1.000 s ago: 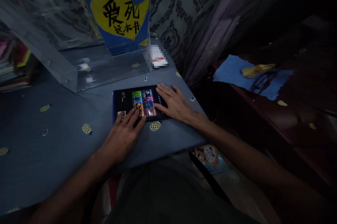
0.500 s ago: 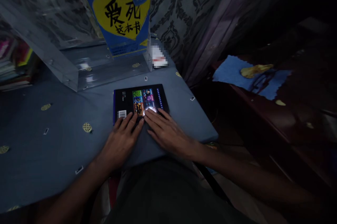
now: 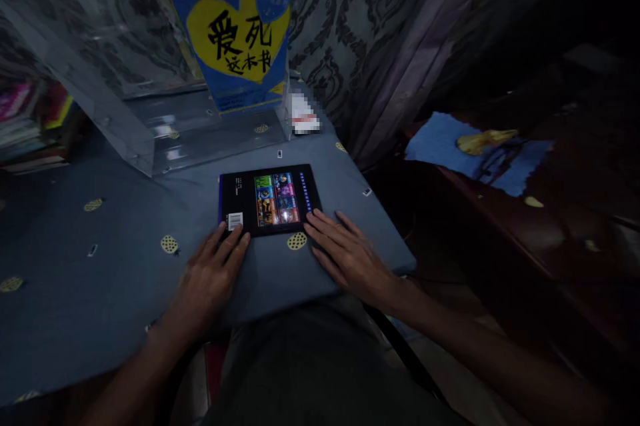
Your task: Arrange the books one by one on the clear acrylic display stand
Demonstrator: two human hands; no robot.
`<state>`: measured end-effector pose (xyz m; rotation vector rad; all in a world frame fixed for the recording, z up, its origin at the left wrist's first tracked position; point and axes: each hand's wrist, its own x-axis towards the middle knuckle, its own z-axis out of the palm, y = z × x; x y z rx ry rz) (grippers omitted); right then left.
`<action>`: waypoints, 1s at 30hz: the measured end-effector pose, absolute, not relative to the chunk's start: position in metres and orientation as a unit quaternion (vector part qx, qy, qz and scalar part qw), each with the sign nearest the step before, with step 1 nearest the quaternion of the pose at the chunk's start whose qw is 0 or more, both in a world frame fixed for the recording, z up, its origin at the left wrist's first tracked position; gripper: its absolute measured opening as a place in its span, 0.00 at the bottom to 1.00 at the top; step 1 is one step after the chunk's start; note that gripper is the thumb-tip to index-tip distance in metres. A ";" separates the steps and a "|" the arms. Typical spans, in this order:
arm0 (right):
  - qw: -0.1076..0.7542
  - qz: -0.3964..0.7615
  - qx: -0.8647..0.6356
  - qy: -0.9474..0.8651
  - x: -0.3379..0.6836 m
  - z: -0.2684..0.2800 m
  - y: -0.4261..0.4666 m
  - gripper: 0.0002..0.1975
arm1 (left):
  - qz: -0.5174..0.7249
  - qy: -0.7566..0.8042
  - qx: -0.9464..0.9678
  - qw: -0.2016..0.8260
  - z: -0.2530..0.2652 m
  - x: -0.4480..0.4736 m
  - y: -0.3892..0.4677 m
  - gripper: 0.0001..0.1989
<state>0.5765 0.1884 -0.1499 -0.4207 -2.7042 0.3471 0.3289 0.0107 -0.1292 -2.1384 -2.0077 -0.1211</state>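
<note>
A dark book (image 3: 265, 196) lies flat on the table with its back cover up, showing a barcode and a grid of small coloured pictures. My left hand (image 3: 213, 266) rests at the book's near left corner, fingertips by the barcode, fingers stretched out. At the near right corner lies my right hand (image 3: 350, 253), its fingers extended and the tips touching the cover's edge. Neither hand grips anything.
A clear acrylic stand (image 3: 145, 159) behind holds an upright blue book (image 3: 235, 86) with a yellow heart. Stacked books (image 3: 37, 126) sit at the far left. A blue cloth (image 3: 437, 146) with glasses (image 3: 500, 163) lies on a dark surface to the right. The blue tablecloth (image 3: 120, 293) has pineapple prints.
My hands have moved apart, from the middle of the book's near edge out to its near corners. More of the cover shows. The book appears to lie in the same place.
</note>
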 end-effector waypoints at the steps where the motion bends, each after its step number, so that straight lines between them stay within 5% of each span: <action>1: 0.194 0.121 -0.151 -0.962 0.577 -0.151 0.188 0.22 | -0.044 -0.682 -0.721 0.112 -0.130 0.328 0.009 0.23; 16: 0.221 0.093 -0.130 -0.962 0.574 -0.146 0.183 0.20 | -0.003 -0.700 -0.700 0.142 -0.122 0.338 0.018 0.23; 30: 0.085 0.220 -0.024 -0.971 0.529 -0.107 0.154 0.19 | -0.043 -0.749 -0.655 0.093 -0.112 0.303 0.089 0.11</action>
